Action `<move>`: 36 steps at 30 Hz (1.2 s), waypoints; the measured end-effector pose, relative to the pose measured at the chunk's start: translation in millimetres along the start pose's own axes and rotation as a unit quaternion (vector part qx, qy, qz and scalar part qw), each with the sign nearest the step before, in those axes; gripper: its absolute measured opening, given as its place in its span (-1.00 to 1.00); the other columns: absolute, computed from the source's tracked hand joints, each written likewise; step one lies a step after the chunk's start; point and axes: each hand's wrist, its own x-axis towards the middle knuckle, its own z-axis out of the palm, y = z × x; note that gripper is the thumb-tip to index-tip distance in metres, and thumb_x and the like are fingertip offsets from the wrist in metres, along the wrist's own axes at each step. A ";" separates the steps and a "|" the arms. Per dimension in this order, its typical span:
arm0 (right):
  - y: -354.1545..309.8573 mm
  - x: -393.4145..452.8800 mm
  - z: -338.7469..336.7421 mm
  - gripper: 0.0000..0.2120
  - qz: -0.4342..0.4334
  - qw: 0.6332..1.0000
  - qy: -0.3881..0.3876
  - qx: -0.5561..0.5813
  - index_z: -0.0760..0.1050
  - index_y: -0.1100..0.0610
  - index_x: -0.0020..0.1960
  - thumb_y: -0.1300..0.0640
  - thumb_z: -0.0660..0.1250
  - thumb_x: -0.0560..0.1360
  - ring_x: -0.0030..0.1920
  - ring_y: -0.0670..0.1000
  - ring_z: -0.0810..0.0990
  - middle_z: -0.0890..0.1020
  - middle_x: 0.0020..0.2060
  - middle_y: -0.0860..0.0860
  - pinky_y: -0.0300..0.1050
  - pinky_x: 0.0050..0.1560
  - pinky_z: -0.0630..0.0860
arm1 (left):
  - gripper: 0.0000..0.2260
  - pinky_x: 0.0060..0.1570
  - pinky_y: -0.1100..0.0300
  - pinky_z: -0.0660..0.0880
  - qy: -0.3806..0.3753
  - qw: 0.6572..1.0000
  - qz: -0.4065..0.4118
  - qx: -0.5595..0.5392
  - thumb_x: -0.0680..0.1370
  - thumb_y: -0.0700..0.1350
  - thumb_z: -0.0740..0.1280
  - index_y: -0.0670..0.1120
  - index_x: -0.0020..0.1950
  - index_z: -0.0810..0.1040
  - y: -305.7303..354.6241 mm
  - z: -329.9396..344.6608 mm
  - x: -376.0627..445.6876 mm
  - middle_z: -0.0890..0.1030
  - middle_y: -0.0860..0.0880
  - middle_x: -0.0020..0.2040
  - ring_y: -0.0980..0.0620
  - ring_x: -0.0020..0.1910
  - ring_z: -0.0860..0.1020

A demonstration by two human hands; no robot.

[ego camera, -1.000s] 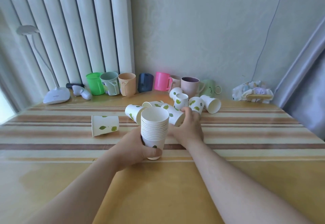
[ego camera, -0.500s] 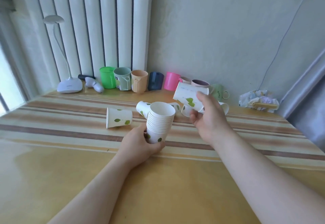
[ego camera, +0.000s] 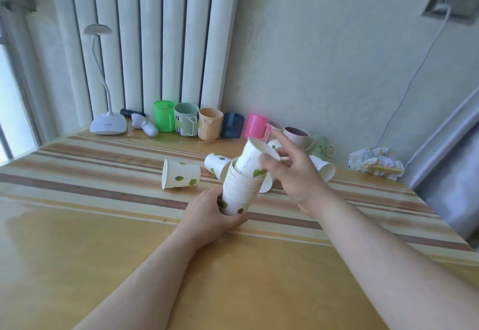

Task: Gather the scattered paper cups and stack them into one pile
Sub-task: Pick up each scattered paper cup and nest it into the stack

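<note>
Two bare arms reach out over a yellow table [ego camera: 129, 252] with brown and cream stripes. The left hand [ego camera: 207, 215] is wrapped around the bottom of a stack of paper cups [ego camera: 239, 189], with the fingers curled tight on it. The stack is white with little green leaves, and it leans a bit to the right. The right hand [ego camera: 293, 171] is just above and to the right of the stack. Its thumb and fingers pinch one paper cup [ego camera: 252, 160] near the rim, and the pointer finger sticks out straight. This cup is tilted, and its bottom end is partly inside the top of the stack. Just past the hands, more paper cups lie on their sides on the stripes. One lying cup [ego camera: 180, 178] is to the left of the stack, with its open end facing left. Another cup [ego camera: 216, 165] lies right behind the stack. A third cup [ego camera: 322, 170] lies to the right, partly hidden by the right hand. Farther back, a row of mugs stands along the wall: a green mug [ego camera: 164, 119], a grey mug [ego camera: 185, 122], a tan mug [ego camera: 210, 127], a dark blue mug [ego camera: 232, 128] and a pink mug [ego camera: 256, 128]. A white desk lamp [ego camera: 108, 125] stands at the far left. A crumpled bag [ego camera: 375, 162] sits at the far right, near the wall.
</note>
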 end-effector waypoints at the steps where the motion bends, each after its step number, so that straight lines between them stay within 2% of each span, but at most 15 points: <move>1: 3.5 -1.2 -3.2 -0.16 0.007 1.000 0.007 0.030 0.42 -0.22 0.58 -0.39 0.46 0.33 0.22 0.03 0.60 0.60 0.26 0.03 -0.04 0.30 0.52 | -0.64 0.02 0.03 0.61 0.001 1.000 -0.001 0.001 0.38 0.20 0.63 0.10 0.04 0.62 -0.4 0.1 0.2 0.71 0.11 -0.08 0.10 -0.06 0.65; 3: 14.8 -2.6 -11.2 -0.43 0.035 0.995 0.048 0.081 0.55 -0.22 0.43 -0.37 0.37 0.46 0.17 -0.04 0.57 0.60 0.14 -0.10 0.00 0.31 0.47 | -0.64 0.04 0.02 0.61 0.002 1.000 -0.003 -0.001 0.38 0.20 0.64 0.09 0.04 0.63 -1.5 0.5 1.0 0.71 0.11 -0.07 0.09 -0.05 0.65; 5: 33.6 -4.7 -20.0 -0.69 0.077 0.992 0.097 0.040 0.59 -0.18 0.37 -0.13 0.32 0.64 0.07 -0.05 0.56 0.59 0.04 -0.14 -0.08 0.16 0.47 | -0.64 0.03 0.00 0.61 -0.001 1.000 -0.003 -0.012 0.38 0.18 0.65 0.09 0.03 0.63 -2.7 0.9 1.9 0.72 0.09 -0.08 0.06 -0.05 0.65; 7: 61.8 -6.6 -30.3 -0.56 0.113 0.984 0.095 -0.100 0.51 -0.18 0.46 0.17 0.32 0.64 0.08 0.02 0.55 0.56 0.17 -0.06 -0.09 0.03 0.49 | -0.65 0.03 -0.01 0.61 -0.004 1.000 -0.003 -0.022 0.38 0.17 0.66 0.09 0.02 0.64 -3.6 1.2 2.7 0.73 0.09 -0.08 0.06 -0.05 0.66; 10: 95.6 -7.9 -37.1 -0.21 0.144 0.957 0.019 -0.251 0.24 -0.19 0.68 0.35 0.23 0.55 0.40 0.04 0.46 0.28 0.58 -0.03 -0.01 0.31 0.53 | -0.65 0.03 0.00 0.61 -0.005 1.000 -0.001 -0.026 0.37 0.18 0.67 0.11 0.02 0.64 -4.3 1.6 4.4 0.73 0.10 -0.08 0.07 -0.05 0.66; 13: 107.1 2.0 -33.2 -0.08 0.122 0.943 -0.010 -0.310 0.06 -0.26 0.71 0.41 0.18 0.52 0.39 0.05 0.45 0.17 0.57 -0.12 -0.04 0.29 0.53 | -0.65 -0.02 0.06 0.58 -0.011 1.000 -0.001 -0.023 0.37 0.19 0.66 0.12 0.03 0.64 -4.7 1.8 6.3 0.73 0.11 -0.07 0.09 -0.05 0.65; 16: 110.1 20.8 -27.1 0.03 0.076 0.903 -0.011 -0.422 0.01 -0.32 0.68 0.46 0.20 0.43 0.49 0.14 0.30 0.10 0.52 -0.06 0.02 0.27 0.52 | -0.64 -0.02 0.11 0.56 -0.017 0.999 -0.004 -0.029 0.36 0.21 0.66 0.16 0.05 0.64 -5.2 1.8 7.5 0.72 0.13 -0.05 0.13 -0.03 0.64; 19: 102.6 36.9 -20.0 0.04 0.027 0.829 -0.010 -0.559 0.01 -0.33 0.68 0.43 0.27 0.42 0.44 0.24 0.25 0.01 0.62 -0.03 0.13 0.30 0.49 | -0.63 -0.03 0.12 0.56 -0.019 0.999 -0.005 -0.035 0.36 0.22 0.66 0.16 0.05 0.65 -5.9 2.8 9.3 0.72 0.12 -0.05 0.12 -0.03 0.65; 21: 96.6 41.2 -14.2 -0.07 -0.014 0.786 -0.033 -0.617 0.13 -0.25 0.63 0.43 0.25 0.43 0.42 0.24 0.26 0.02 0.66 -0.08 0.12 0.32 0.44 | -0.64 -0.07 0.15 0.54 -0.020 0.999 -0.006 -0.040 0.36 0.21 0.67 0.16 0.04 0.65 -6.3 3.3 9.6 0.72 0.13 -0.06 0.13 -0.04 0.65; 23: 93.5 42.5 -10.4 -0.22 -0.044 0.771 -0.058 -0.633 0.26 -0.12 0.53 0.47 0.18 0.44 0.45 0.22 0.26 0.15 0.65 -0.16 0.11 0.33 0.37 | -0.63 -0.05 0.13 0.55 -0.020 0.999 -0.007 -0.039 0.36 0.22 0.66 0.16 0.05 0.65 -6.2 3.3 10.0 0.72 0.12 -0.05 0.11 -0.03 0.65; 25: 93.9 40.7 -8.7 -0.31 -0.048 0.790 -0.064 -0.607 0.32 -0.05 0.49 0.43 0.18 0.45 0.49 0.19 0.28 0.34 0.56 -0.18 0.12 0.37 0.31 | -0.62 0.00 0.10 0.57 -0.023 0.999 -0.009 -0.037 0.37 0.21 0.66 0.15 0.07 0.65 -5.5 2.8 9.6 0.72 0.12 -0.03 0.11 -0.02 0.65; 27: 95.6 37.7 -9.0 -0.41 -0.057 0.827 -0.042 -0.557 0.37 -0.07 0.47 0.22 0.33 0.47 0.46 0.16 0.35 0.48 0.45 -0.16 0.17 0.38 0.35 | -0.62 0.01 0.12 0.57 -0.024 0.999 -0.008 -0.035 0.38 0.20 0.66 0.15 0.09 0.65 -5.0 2.2 9.1 0.72 0.13 -0.03 0.13 -0.01 0.65; 30: 98.1 29.6 -9.1 -0.39 -0.005 0.909 0.046 -0.413 0.40 -0.17 0.33 -0.11 0.50 0.32 0.26 0.12 0.50 0.57 0.23 -0.14 0.16 0.23 0.51 | -0.61 -0.02 0.13 0.55 -0.027 0.999 -0.004 -0.032 0.38 0.22 0.66 0.15 0.09 0.64 -4.0 1.2 8.3 0.72 0.13 -0.03 0.13 -0.02 0.64; 32: 96.1 22.6 -8.0 -0.32 0.067 0.958 0.099 -0.259 0.41 -0.13 0.35 -0.04 0.51 0.26 0.15 0.08 0.55 0.57 0.17 -0.10 0.08 0.13 0.57 | -0.61 -0.01 0.10 0.57 -0.029 0.999 -0.002 -0.028 0.38 0.24 0.64 0.16 0.10 0.63 -2.7 0.5 7.4 0.72 0.14 -0.03 0.12 -0.02 0.64; 36: 93.9 6.7 -10.3 -0.40 0.178 0.975 0.087 -0.102 0.43 -0.08 0.37 0.15 0.51 0.37 0.13 0.00 0.60 0.62 0.18 -0.05 -0.05 -0.03 0.53 | -0.66 -0.14 0.15 0.46 -0.027 0.999 0.001 -0.023 0.39 0.21 0.63 0.18 0.05 0.60 0.4 -0.7 5.1 0.70 0.17 -0.08 0.19 -0.08 0.61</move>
